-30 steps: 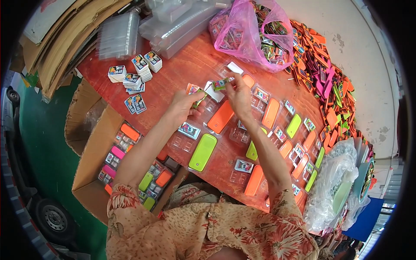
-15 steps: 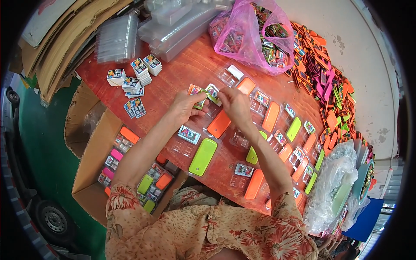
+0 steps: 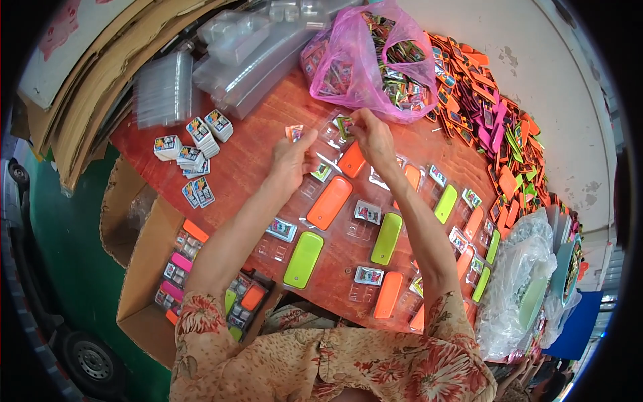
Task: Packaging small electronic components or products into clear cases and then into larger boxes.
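My left hand [image 3: 292, 162] is closed on a small orange printed packet [image 3: 294, 132], which sticks out beyond the fingers. My right hand [image 3: 374, 139] pinches a small green packet [image 3: 344, 126] over the far clear plastic blister tray [image 3: 329, 136]. An orange case [image 3: 351, 159] sits in that tray's near end. Just nearer, another tray holds an orange case [image 3: 330, 203] with a small packet [image 3: 321, 171] beside it. Nearer still are a lime-green case [image 3: 303, 260] and a packet [image 3: 281, 229] in their tray. My right forearm hides parts of the trays to the right.
A pink plastic bag [image 3: 365, 84] full of packets stands at the back, beside a heap of coloured cases [image 3: 499, 127]. Stacked cards [image 3: 191, 157] and clear plastic covers [image 3: 164, 97] lie at left. A cardboard box [image 3: 151, 281] of filled trays stands below the table's left edge.
My hands have moved apart. The right one has carried a green packet to the far tray. A packet now shows in the tray between them, and the view has shifted slightly.
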The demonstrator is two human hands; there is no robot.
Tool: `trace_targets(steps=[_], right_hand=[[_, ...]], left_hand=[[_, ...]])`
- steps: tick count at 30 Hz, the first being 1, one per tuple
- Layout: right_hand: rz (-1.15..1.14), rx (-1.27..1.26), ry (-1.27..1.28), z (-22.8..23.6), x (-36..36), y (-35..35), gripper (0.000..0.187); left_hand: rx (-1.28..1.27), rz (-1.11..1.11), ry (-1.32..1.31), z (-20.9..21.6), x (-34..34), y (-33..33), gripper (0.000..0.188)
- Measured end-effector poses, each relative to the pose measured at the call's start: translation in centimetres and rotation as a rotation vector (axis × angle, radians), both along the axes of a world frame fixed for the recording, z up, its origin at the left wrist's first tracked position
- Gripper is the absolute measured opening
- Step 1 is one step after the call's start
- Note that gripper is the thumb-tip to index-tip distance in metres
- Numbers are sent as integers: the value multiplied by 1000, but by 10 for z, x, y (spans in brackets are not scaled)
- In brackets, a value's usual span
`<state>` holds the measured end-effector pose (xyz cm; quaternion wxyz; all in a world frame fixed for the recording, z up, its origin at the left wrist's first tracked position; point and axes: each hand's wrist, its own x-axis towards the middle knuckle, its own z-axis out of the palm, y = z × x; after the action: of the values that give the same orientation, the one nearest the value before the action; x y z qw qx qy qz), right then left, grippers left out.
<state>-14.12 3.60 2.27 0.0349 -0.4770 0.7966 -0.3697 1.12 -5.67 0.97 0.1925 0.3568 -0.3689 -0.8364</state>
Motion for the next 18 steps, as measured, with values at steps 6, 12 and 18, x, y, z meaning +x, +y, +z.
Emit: trace_targets(steps=[6, 12, 18], right_hand=[[-5, 113, 330, -27, -25, -20, 13], [-87, -87, 416, -30, -19, -20, 13], [41, 66, 549, -25, -13, -11, 20]], left_hand=[[-17, -145, -6, 6, 10, -1, 26], [22, -210, 180, 27, 9, 0, 24], [-410, -238, -12, 43, -21, -11, 23]])
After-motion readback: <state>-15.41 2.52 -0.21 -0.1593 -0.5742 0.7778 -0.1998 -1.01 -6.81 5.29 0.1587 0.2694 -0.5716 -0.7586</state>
